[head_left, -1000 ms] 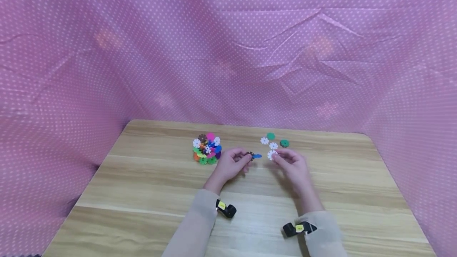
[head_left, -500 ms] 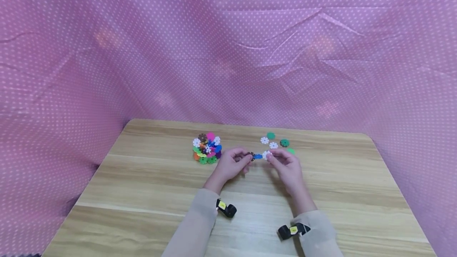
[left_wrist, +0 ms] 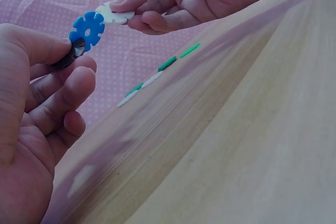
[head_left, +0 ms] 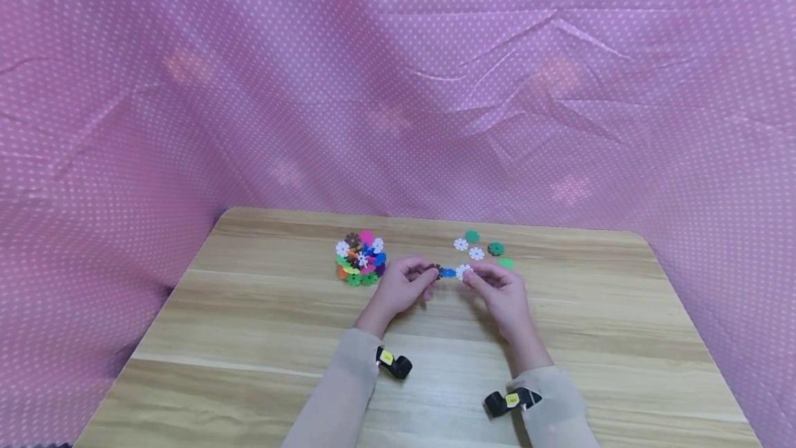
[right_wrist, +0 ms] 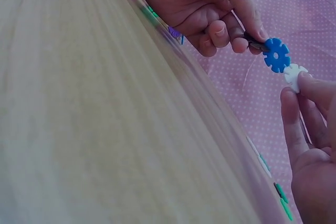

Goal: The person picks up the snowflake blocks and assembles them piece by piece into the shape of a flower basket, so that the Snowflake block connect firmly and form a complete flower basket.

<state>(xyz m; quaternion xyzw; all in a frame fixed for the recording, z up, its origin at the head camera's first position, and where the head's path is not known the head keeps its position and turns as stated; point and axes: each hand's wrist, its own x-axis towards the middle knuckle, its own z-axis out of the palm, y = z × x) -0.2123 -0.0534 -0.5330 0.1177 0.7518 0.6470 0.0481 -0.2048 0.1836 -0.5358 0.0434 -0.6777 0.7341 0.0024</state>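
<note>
My left hand (head_left: 403,287) pinches a dark brown snowflake disc (left_wrist: 67,57) between thumb and fingers. Slotted into that disc is a blue snowflake disc (left_wrist: 87,31), with a round hole at its centre and notches about its rim. A white snowflake disc (right_wrist: 294,76) is pinched by the thumb and fingers of my right hand (head_left: 502,293). Its edge meets the blue disc's rim in both wrist views, so the three stand in a row. Both hands hold the row above the wooden table (head_left: 273,365).
A heap of mixed coloured snowflake discs (head_left: 361,261) lies left of the hands. Loose white discs (head_left: 476,254) and green discs (head_left: 495,249) lie behind the right hand. A pink dotted cloth (head_left: 398,88) surrounds the table's back and sides.
My right hand has moved left, bringing the white disc against the blue one. A light green disc behind that hand has come into sight. The left hand stays in place.
</note>
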